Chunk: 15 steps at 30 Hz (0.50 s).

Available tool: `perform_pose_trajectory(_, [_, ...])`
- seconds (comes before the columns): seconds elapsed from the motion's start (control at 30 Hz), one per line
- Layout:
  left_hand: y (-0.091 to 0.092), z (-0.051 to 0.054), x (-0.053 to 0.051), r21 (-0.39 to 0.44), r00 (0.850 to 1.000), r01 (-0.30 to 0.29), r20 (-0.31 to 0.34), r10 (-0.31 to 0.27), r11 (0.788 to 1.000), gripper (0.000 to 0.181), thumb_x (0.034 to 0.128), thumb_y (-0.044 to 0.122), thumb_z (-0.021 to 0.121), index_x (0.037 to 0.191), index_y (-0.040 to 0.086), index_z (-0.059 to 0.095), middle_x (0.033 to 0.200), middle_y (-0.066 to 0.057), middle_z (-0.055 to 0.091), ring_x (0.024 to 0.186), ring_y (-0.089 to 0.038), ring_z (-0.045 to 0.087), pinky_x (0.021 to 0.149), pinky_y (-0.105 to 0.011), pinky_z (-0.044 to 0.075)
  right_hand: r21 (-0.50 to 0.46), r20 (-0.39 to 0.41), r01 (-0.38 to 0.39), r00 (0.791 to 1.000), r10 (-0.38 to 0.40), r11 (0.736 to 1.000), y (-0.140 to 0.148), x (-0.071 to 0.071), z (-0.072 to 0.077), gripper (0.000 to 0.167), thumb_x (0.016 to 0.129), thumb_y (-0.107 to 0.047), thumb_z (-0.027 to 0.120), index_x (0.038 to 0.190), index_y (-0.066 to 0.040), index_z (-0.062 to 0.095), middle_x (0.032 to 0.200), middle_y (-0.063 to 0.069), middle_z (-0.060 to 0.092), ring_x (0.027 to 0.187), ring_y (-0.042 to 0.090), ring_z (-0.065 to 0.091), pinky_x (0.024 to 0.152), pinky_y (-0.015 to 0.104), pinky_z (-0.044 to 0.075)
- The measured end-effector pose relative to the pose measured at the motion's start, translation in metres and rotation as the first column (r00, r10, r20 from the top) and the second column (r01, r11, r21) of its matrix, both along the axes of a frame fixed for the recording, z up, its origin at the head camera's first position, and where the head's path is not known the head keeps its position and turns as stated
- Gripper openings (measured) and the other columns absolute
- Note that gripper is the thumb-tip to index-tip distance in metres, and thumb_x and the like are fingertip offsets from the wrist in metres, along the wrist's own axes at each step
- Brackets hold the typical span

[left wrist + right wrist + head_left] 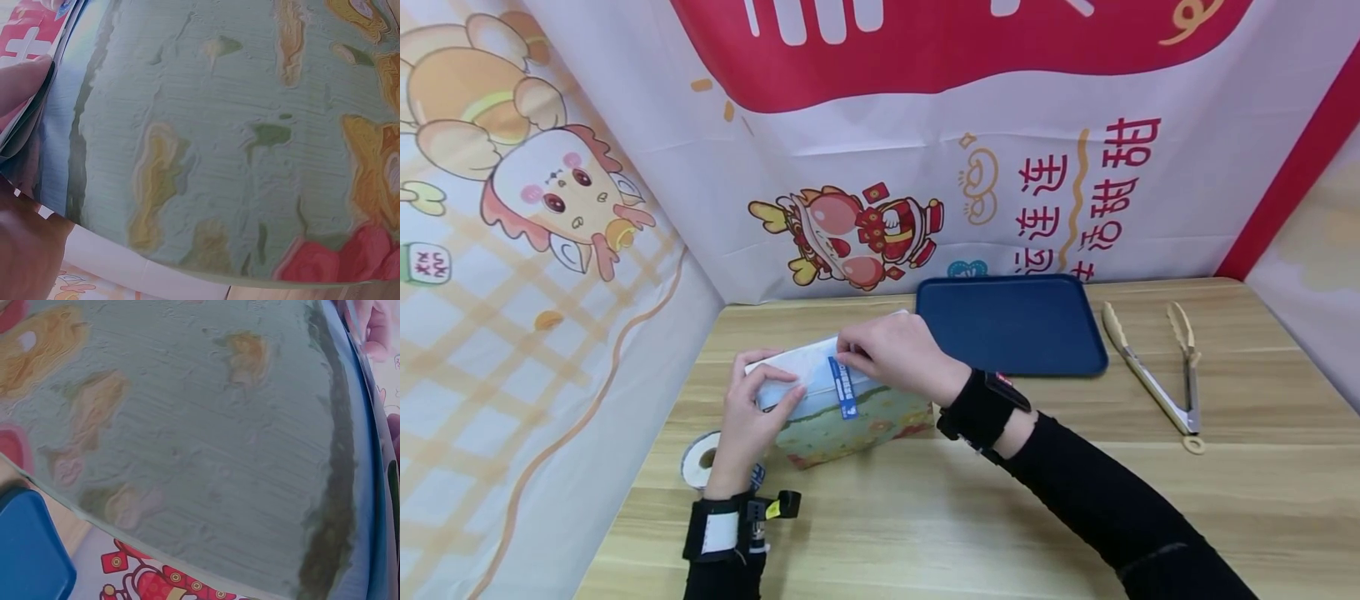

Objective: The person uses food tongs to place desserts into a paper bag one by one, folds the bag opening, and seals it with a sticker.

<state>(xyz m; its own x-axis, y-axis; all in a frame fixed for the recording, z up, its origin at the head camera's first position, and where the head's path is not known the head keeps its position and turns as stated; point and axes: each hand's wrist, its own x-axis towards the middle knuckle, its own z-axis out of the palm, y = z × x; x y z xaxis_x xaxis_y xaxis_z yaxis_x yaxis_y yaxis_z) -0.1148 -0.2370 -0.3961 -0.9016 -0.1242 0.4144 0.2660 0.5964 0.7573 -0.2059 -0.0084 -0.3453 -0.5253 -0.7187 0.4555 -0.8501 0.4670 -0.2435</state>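
Note:
A paper bag [850, 425] with a light blue top and a painted pale green floral front stands on the table. My left hand [752, 408] grips its left top corner, thumb in front. Across the front of the folded top runs a blue sticker strip [844, 390] with white print. My right hand [898, 354] has curled fingers at the strip's upper end and pinches it against the bag's top edge; the exact fingertip contact is partly hidden. The painted front fills both wrist views, where a left-hand fingertip [28, 78] lies on the folded top.
A white roll [696, 462] with a blue printed edge lies left of the bag, partly behind my left wrist. A dark blue tray [1011, 325] rests at the back. Metal tongs [1157, 392] with beige tips lie spread open to its right. Printed cloth walls border the table.

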Motion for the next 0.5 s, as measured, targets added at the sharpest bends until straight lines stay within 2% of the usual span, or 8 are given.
perform_pose_trajectory(0.23, [0.000,-0.001,-0.001,-0.008,1.000,0.003,-0.008,-0.003,1.000,0.012,0.0833,0.008,0.076,0.091,0.005,0.068,0.131,-0.011,0.048,0.119,-0.017,0.044,0.095,-0.044,0.040,-0.023,-0.085,0.017,0.996,-0.019,1.000,-0.003,0.000,-0.006,0.016,0.094,-0.039,0.063,0.095,-0.024,0.070,0.078,-0.011,0.071,0.061,0.003,0.057,0.051,0.017,0.034])
perform_pose_trajectory(0.5, [-0.002,-0.002,-0.002,-0.012,1.000,0.004,-0.012,-0.004,1.000,0.011,0.0835,0.009,0.076,0.091,0.006,0.068,0.130,-0.011,0.048,0.120,-0.016,0.043,0.097,-0.046,0.039,-0.050,-0.131,0.027,0.991,-0.034,0.998,-0.008,0.001,-0.011,0.015,0.093,-0.038,0.065,0.092,-0.023,0.068,0.077,-0.010,0.071,0.061,0.004,0.059,0.050,0.017,0.034])
